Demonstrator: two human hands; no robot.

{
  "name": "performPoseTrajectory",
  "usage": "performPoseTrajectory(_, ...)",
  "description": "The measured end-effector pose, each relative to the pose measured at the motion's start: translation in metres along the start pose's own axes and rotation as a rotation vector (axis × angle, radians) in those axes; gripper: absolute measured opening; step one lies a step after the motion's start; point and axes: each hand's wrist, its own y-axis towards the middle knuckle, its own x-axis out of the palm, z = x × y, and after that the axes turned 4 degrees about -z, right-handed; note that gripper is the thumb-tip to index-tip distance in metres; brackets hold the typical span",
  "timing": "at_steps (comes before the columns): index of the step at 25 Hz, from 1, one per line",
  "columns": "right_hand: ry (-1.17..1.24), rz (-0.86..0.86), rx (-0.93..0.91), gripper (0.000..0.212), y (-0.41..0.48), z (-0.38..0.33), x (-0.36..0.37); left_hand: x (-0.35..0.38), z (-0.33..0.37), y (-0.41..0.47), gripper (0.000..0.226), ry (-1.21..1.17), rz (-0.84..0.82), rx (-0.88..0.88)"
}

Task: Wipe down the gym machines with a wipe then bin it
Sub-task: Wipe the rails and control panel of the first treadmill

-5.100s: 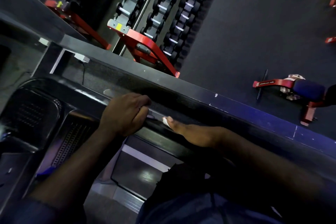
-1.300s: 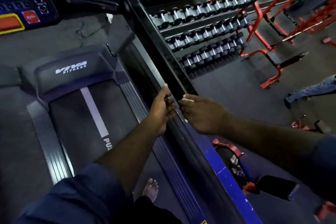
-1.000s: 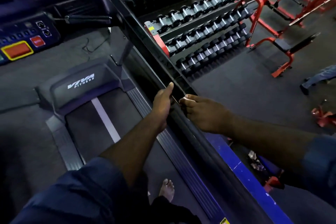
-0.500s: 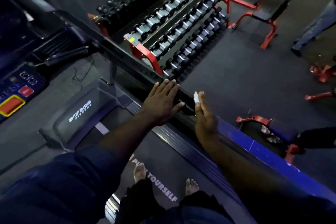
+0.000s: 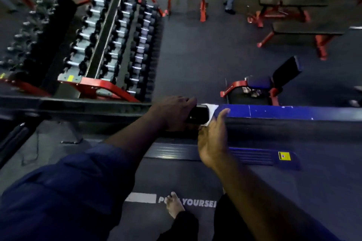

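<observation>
Left hand (image 5: pixel 172 112) clenched over handrail (image 5: pixel 293 112). Right hand (image 5: pixel 212 141) clasps wipe (image 5: pixel 213 108) round handrail beside it, thumb on top. Risk — small wipe bunches or slips loose mid-stroke, drops to treadmill deck (image 5: pixel 195 186); patches missed.

On my feed the wipe (image 5: pixel 212 108) is white against a glossy black handrail (image 5: pixel 197 114), next to a bright blue ledge (image 5: pixel 284 112) flecked with white. The treadmill belt (image 5: pixel 148 178) is dark grey with white lettering. Its ribbed side rail (image 5: pixel 176 152) bears a yellow sticker (image 5: pixel 284 156), and the red rack (image 5: pixel 98 84) holds black dumbbells (image 5: pixel 140 47) with silver handles.
</observation>
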Motion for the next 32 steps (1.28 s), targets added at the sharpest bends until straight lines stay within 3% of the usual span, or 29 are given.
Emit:
performPoseTrajectory(4,-0.002,0.033,-0.05,0.074,0.003,0.01,0.003,0.005,0.0,-0.001,0.064,0.024,0.062,0.02)
performPoseTrajectory(10,0.03,0.109,-0.037,0.093,0.017,0.013,0.001,0.005,0.002,-0.003,0.065,-0.004,0.097,0.017)
performPoseTrajectory(13,0.06,0.027,-0.005,0.079,0.016,0.007,0.0,0.004,0.003,-0.003,0.061,-0.013,0.093,0.012)
performPoseTrajectory(17,0.13,0.142,0.003,0.057,0.013,0.016,0.004,0.005,0.003,-0.002,0.06,-0.016,0.103,0.004)
performPoseTrajectory(21,0.233,0.121,0.02,0.046,0.016,0.022,0.002,0.007,0.002,0.001,0.066,-0.003,0.111,0.014)
performPoseTrajectory(32,0.766,0.044,0.166,0.067,0.024,0.073,0.01,0.011,0.002,0.002,0.066,0.05,0.146,-0.017)
